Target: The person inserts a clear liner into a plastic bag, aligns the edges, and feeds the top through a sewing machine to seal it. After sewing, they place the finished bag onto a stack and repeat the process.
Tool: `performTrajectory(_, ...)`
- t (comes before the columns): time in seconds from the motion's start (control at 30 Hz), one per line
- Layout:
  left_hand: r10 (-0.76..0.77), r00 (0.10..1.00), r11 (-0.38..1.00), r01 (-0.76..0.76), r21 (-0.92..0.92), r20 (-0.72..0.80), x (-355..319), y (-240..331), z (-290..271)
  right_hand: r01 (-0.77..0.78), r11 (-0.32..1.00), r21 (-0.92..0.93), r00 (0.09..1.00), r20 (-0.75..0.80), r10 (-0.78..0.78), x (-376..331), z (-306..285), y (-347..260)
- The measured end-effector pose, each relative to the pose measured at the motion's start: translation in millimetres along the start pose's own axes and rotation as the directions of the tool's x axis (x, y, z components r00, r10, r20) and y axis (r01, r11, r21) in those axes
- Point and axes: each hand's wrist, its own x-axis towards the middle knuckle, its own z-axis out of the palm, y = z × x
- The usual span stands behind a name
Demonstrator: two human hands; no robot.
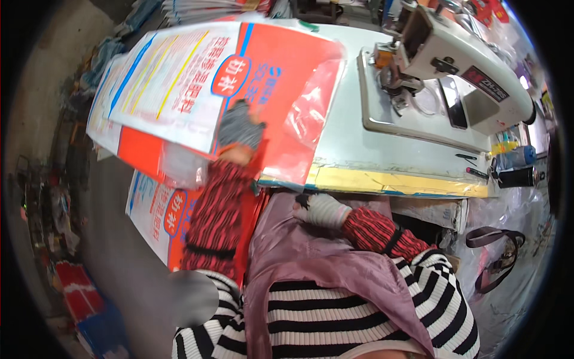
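Observation:
My left hand (241, 128), in a dark grey glove, lies with fingers apart on a large red and white printed plastic sack (305, 72). The hand is somewhat blurred. Beneath that sack, more of the same kind overlap toward the left on the table. My right hand (323, 211), in a pale grey glove with dark fingertips, rests by the mauve apron (281, 230) just below the table's front edge. Its fingers look curled in, and nothing shows in them. Right of the sacks stands a white industrial sewing machine (472, 51), apart from both hands.
Another printed sack (158, 212) hangs lower at the left, below the table. Yellow tape (388, 181) runs along the pale table's front edge. At the right end are a dark canister (519, 177), a blue-capped bottle (517, 157) and small pen-like tools. A dark strap (508, 257) lies on clear plastic.

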Motion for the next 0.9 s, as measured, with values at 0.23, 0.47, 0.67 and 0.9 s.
performTrajectory(0.23,0.505,0.655,0.731,-0.671,0.124,0.562,65.3,40.0,89.9,-0.298,0.569,0.766,0.892,0.012,0.452,-43.9,-102.6,-11.7)
performTrajectory(0.47,0.058,0.716,0.438,0.608,-0.662,0.696,13.4,90.4,48.1,-0.063,0.272,0.960,0.642,-0.170,0.747,-12.6,-161.5,39.7)
performTrajectory(0.67,0.079,0.841,0.687,0.343,-0.640,0.535,-2.7,110.8,57.0,-0.112,0.337,0.935,0.645,-0.190,0.740,19.7,-149.5,69.2)
performTrajectory(0.9,-0.003,0.922,0.099,0.386,-0.917,0.387,11.5,57.9,40.0,-0.167,0.254,0.953,0.575,-0.115,0.810,7.2,-146.5,65.0)
